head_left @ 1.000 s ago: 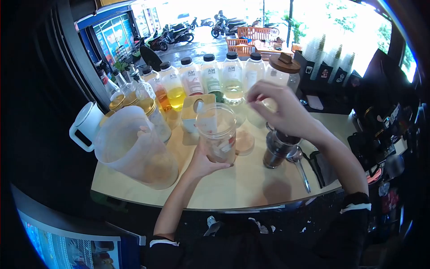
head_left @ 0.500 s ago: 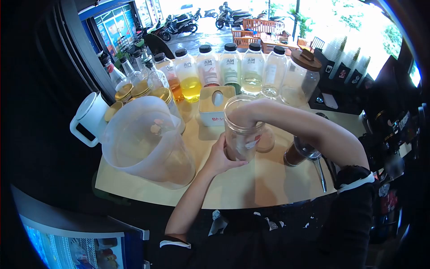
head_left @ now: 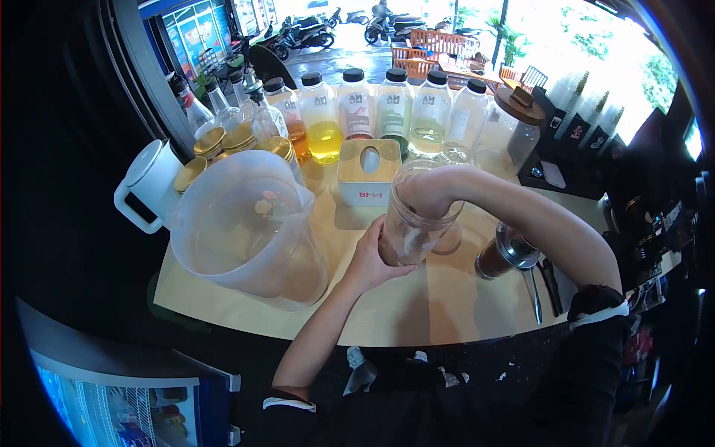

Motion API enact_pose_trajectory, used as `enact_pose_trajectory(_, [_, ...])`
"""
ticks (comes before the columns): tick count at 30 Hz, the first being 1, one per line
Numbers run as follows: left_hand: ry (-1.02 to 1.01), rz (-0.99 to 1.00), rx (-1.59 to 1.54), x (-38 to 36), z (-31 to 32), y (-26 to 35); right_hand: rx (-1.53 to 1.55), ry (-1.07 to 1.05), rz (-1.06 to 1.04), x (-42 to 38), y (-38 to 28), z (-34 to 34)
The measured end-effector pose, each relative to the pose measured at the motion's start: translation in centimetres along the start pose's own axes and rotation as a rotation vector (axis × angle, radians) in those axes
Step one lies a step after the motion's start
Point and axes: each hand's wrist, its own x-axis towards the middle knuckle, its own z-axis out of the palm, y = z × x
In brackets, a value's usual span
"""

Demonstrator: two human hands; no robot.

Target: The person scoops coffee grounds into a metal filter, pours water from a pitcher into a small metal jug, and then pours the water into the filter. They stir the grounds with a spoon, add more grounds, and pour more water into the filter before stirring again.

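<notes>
Jar (head_left: 414,223) stands mid-desk (head_left: 417,313), tilted, gripped low by the left hand (head_left: 370,262), fingers wrapped around its base. The right hand (head_left: 423,195) is plunged inside; I cannot tell how its fingers sit. Just beyond, a white box (head_left: 368,176) reads "BMW" mirrored; far bottles (head_left: 392,112) read "AN".

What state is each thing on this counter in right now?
Glass jar: tilted, open, gripped by left hand, right hand inside.
Plastic pitcher: open, nearly empty.
Bottles: upright, capped.
White jug: lidded.
Big jar: wooden lid on.
</notes>
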Motion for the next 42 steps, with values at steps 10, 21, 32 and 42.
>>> enact_pose_trajectory(10, [0.014, 0.017, 0.008, -0.1, 0.0, 0.1, 0.114, 0.075, 0.036, -1.6, -0.6, -0.9])
enact_pose_trajectory(21, [0.009, 0.026, -0.052, -0.2, 0.1, 0.1, 0.155, 0.099, -0.008, -2.6, -0.7, -1.1])
enact_pose_trajectory(32, [0.082, 0.066, 0.007, -0.4, -0.2, 1.0, -0.017, 0.089, 0.052, -0.7, -1.0, 0.4])
enact_pose_trajectory(42, [0.104, 0.066, 0.034, -0.6, -0.4, 1.3, 0.077, 0.053, 0.050, -2.4, -2.0, -1.2])
